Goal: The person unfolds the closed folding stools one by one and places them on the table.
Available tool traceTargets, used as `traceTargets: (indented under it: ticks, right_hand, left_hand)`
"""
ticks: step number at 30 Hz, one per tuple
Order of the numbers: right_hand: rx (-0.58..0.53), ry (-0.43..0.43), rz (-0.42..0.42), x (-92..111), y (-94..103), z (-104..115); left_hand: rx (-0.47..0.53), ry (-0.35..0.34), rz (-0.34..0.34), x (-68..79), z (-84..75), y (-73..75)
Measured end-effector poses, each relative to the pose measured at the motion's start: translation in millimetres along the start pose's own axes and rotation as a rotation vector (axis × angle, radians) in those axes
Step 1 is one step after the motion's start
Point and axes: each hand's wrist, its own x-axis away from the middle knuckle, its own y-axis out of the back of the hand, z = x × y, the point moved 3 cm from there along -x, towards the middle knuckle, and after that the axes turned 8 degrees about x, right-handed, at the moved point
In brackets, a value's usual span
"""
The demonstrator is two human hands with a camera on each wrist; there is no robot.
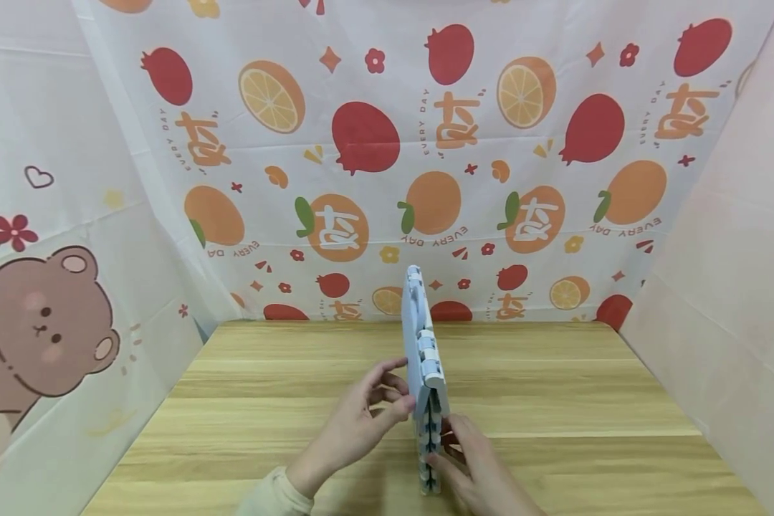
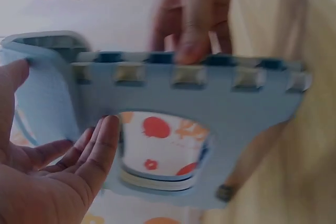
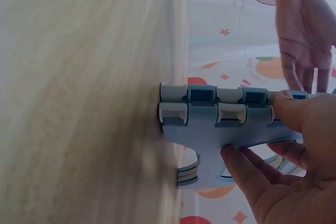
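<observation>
A light blue and white folding step stool (image 1: 415,344) stands upright on its edge in the middle of the table, folded nearly flat. Hinge knuckles run along its near edge, and the left wrist view shows a rounded cut-out in the side panel (image 2: 226,98). My right hand (image 1: 480,466) grips its lower part, thumb on the hinged edge and fingers against the panel. On the other side, my left hand (image 1: 357,423) touches the upper flap (image 2: 42,87) with its thumb, fingers loosely bent beside the panel and not wrapped round it.
The wooden table (image 1: 264,401) extends to both sides of the stool. Behind it hangs a fruit-print cloth (image 1: 374,215). A cloth with a bear (image 1: 51,322) covers the left side, and a pale cloth (image 1: 735,287) hangs at the right.
</observation>
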Motion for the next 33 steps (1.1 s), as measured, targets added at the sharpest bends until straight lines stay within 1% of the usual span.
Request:
traceTargets:
  ticks: [3, 6, 12, 17, 20, 29, 33]
  right_hand:
    - [-0.035, -0.021, 0.025, 1, 0.4, -3]
    - [-0.05, -0.022, 0.029, 2, 0.6, -4]
    - [-0.026, 0.011, 0.016, 3, 1.0, -2]
    - [0.027, 0.027, -0.006, 2, 2.5, -2]
    - [0.037, 0.019, 0.001, 1, 3.9, -2]
    - [0.022, 0.053, 0.02, 2, 9.0, -5]
    - [0.002, 0.043, 0.021, 5, 15.7, -8]
  left_hand:
    - [0.028, -0.016, 0.038, 4.2, 8.9, -8.0]
    - [0.04, -0.033, 0.061, 5.2, 17.7, -14.9]
    - [0.025, -0.024, 0.042, 4.1, 29.7, -20.9]
    - [-0.029, -0.024, 0.072, 4.4, 34.2, -25.3]
    - [-0.063, -0.029, 0.082, 4.9, 34.9, -26.2]
    - [-0.085, -0.028, 0.08, 8.5, 36.6, -24.6]
    - [-0.107, -0.024, 0.069, 10.6, 36.7, -22.2]
